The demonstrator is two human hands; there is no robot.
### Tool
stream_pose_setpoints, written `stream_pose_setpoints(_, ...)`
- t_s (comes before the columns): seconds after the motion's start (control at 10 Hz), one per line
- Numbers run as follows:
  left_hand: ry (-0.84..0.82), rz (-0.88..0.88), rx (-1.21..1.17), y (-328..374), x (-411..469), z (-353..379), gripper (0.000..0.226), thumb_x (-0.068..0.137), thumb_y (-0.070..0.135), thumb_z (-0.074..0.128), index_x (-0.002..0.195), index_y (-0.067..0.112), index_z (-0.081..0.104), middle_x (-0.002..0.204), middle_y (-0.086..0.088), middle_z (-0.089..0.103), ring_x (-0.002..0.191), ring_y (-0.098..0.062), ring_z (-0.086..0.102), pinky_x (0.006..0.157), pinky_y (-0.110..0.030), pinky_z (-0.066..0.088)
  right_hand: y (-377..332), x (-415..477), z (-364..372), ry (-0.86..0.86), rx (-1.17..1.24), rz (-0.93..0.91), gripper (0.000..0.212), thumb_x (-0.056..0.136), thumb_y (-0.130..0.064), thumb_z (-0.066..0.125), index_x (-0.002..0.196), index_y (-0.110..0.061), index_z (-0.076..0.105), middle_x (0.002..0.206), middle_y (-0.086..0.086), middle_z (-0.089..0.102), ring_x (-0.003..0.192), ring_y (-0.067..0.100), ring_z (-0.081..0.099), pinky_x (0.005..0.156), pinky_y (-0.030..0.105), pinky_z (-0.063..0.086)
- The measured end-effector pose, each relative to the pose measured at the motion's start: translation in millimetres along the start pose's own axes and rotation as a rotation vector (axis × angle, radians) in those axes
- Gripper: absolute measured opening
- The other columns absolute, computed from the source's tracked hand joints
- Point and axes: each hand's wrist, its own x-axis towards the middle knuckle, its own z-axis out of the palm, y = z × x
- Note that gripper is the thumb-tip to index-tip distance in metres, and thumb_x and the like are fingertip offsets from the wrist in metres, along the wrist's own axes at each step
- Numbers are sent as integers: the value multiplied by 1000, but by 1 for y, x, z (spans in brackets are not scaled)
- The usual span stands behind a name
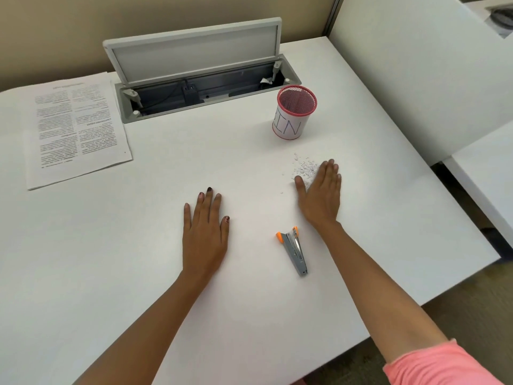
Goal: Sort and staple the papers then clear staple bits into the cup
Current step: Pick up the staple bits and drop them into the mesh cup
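Head view, looking forward and down, close over desk (111, 245)

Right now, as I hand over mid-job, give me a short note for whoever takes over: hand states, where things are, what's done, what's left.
Left hand: open, flat on the table, holding nothing.
Right hand: open, flat, at the near edge of the pile of staple bits.
Cup: upright beyond the pile, apart from it.
Stapler: lying by the right wrist, untouched.
Papers: one stack, far left; a staple can't be made out.
Done: papers stacked aside.
Left: get the bits into the cup.
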Motion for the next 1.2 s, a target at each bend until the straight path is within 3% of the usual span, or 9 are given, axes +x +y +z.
stream_pose_setpoints(0.2, 1, -3, 4, 1, 1, 0, 53, 100, 33, 24, 147, 10, 36, 157, -7, 30, 146, -23, 26, 120, -49, 17, -23, 23, 2, -71, 76, -145, 69, 101, -40, 34, 149, 3, 10, 160, 18, 9, 149, 28, 5, 121, 34, 1)
stream_pose_setpoints(0.4, 5, -1, 6, 1, 1, -2, 54, 100, 33, 23, 146, 10, 37, 157, -8, 31, 146, -24, 28, 120, -48, 17, -15, 16, 0, -123, 204, -372, 51, 100, -14, 42, 146, 3, 28, 156, 18, 24, 146, 33, 18, 121, 35, 9)
stream_pose_setpoints(0.5, 7, -1, 7, 1, 0, -2, 54, 100, 33, 23, 146, 10, 37, 157, -7, 30, 146, -23, 27, 120, -48, 16, -8, -1, -9, -140, 129, -465, 48, 101, -8, 34, 149, -5, 26, 158, 11, 21, 147, 24, 16, 119, 26, 9)
stream_pose_setpoints(0.6, 5, -2, 6, 1, 1, -2, 54, 100, 33, 23, 146, 11, 36, 157, -6, 30, 146, -22, 26, 120, -47, 15, -5, -13, -12, -144, 51, -408, 48, 101, -6, 33, 149, -7, 27, 157, 8, 25, 146, 20, 20, 116, 27, 21)
stream_pose_setpoints(0.7, 7, -4, 1, 1, 0, -2, 53, 99, 33, 23, 146, 11, 36, 157, -6, 30, 146, -22, 25, 121, -46, 14, -8, -20, -14, 60, -106, -402, 56, 65, 21, 67, 118, 8, 59, 115, 21, 64, 105, 34, 63, 69, 31, 56)
stream_pose_setpoints(0.8, 6, -5, 4, 1, 0, -3, 54, 99, 33, 23, 146, 11, 36, 158, -6, 30, 147, -22, 25, 121, -47, 14, -7, -15, -19, 47, -177, -399, 34, 55, 26, 64, 83, 6, 67, 78, 18, 66, 71, 35, 63, 48, 30, 47)
stream_pose_setpoints(1.0, 14, 1, -1, 2, 0, -3, 53, 100, 33, 23, 146, 10, 37, 157, -7, 31, 146, -22, 27, 120, -47, 15, -5, 9, -36, 4, 94, -235, 20, 76, 9, 56, 82, 1, 73, 82, 16, 72, 77, 32, 63, 67, 35, 48)
stream_pose_setpoints(1.1, 14, 0, -3, 1, 0, -3, 53, 100, 33, 23, 145, 10, 37, 157, -6, 31, 146, -22, 26, 120, -47, 15, -6, 19, -51, 12, 485, 39, 18, 74, 7, 62, 81, -2, 77, 78, 12, 74, 72, 22, 66, 64, 18, 49)
stream_pose_setpoints(1.2, 14, 1, 2, 2, 0, -3, 53, 100, 33, 23, 145, 10, 37, 157, -7, 31, 146, -23, 27, 120, -47, 15, -3, 30, -61, -101, 959, 386, 17, 73, 8, 73, 88, 1, 75, 82, 13, 72, 68, 21, 67, 72, 15, 56)
